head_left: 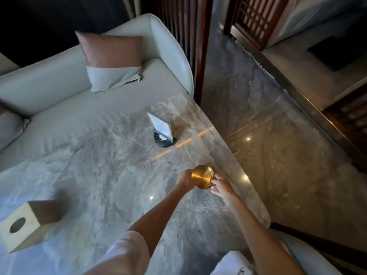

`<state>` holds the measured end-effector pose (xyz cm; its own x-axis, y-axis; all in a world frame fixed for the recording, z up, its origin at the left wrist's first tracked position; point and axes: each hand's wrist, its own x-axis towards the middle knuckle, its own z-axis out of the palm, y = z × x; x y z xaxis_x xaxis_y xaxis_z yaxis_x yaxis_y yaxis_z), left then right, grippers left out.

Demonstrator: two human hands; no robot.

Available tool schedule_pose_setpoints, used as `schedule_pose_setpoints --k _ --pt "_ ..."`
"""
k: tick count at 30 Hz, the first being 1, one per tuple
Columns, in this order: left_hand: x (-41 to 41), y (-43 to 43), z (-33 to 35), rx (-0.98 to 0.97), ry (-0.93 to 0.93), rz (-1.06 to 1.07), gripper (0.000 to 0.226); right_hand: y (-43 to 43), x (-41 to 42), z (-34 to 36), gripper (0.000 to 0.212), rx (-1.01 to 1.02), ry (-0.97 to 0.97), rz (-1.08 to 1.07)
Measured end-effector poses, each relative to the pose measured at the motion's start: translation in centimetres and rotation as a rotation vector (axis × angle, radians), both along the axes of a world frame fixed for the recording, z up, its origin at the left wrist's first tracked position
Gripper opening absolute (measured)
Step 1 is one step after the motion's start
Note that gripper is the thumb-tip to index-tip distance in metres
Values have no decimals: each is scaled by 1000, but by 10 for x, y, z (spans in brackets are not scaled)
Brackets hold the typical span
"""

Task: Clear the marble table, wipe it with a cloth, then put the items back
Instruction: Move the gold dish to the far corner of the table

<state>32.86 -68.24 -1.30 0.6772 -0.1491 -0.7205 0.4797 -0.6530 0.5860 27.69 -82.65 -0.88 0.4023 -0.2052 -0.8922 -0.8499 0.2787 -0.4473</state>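
A round gold metal container sits near the right edge of the grey marble table. My left hand grips its left side. On its right side my right hand touches the rim with its fingertips. Farther back on the table stands a small card sign in a black round base. A square wooden tissue box with a round hole on top rests at the table's near left.
A pale sofa with a pink-and-grey cushion runs along the table's far side. Polished marble floor lies to the right. A dark wooden screen stands behind. A white seat is at the near right.
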Motion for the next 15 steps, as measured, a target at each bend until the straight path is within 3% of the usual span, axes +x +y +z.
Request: schedule_pose_setpoints --k 5,10,15 --pt "-6 0 1 -9 31 -10 36 -7 -9 -20 52 19 14 66" --pt "-11 15 6 -73 116 97 65 -7 -19 -5 47 -1 -12 83" --pt "-17 78 17 22 52 -4 48 -3 -27 5 36 -296 -130 206"
